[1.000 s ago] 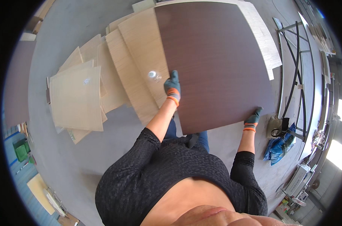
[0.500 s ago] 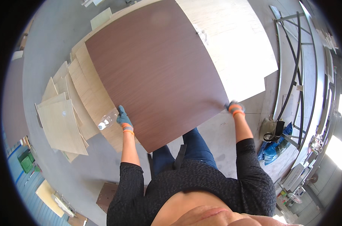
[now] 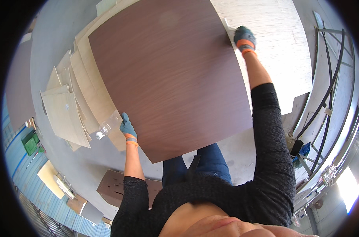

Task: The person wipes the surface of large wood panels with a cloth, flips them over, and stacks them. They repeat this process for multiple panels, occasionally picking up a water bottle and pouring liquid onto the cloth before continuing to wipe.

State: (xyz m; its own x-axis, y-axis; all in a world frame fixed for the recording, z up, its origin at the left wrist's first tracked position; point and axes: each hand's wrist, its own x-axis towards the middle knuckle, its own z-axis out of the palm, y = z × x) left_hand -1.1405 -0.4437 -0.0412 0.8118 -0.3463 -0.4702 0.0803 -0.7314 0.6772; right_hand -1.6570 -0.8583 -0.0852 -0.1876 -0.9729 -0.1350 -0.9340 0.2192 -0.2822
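Observation:
A large dark brown wooden panel [image 3: 171,83] lies in front of me on top of pale wood sheets. My left hand [image 3: 127,128], in a grey-blue glove with an orange cuff, is at its left edge near the close corner, its fingers together and holding that edge. At the far right edge, my gloved right hand [image 3: 245,38] is closed in a fist. A small dark shape shows beside it at the edge; what the fist holds is hidden. Next to this fist, a crumpled whitish piece [image 3: 228,24] lies on the pale sheet [image 3: 278,51].
A clear plastic bottle [image 3: 104,129] lies left of my left hand, on the pale boards. Loose thin wood sheets [image 3: 67,116] overlap at the left. A metal frame [image 3: 327,91] stands at the right. Behind my left arm is a brown box-like piece [image 3: 112,185] with slots.
My right hand has moved from the near right corner up along the panel's right edge, the arm now stretched out. My left hand stays at the left edge. The view has shifted slightly.

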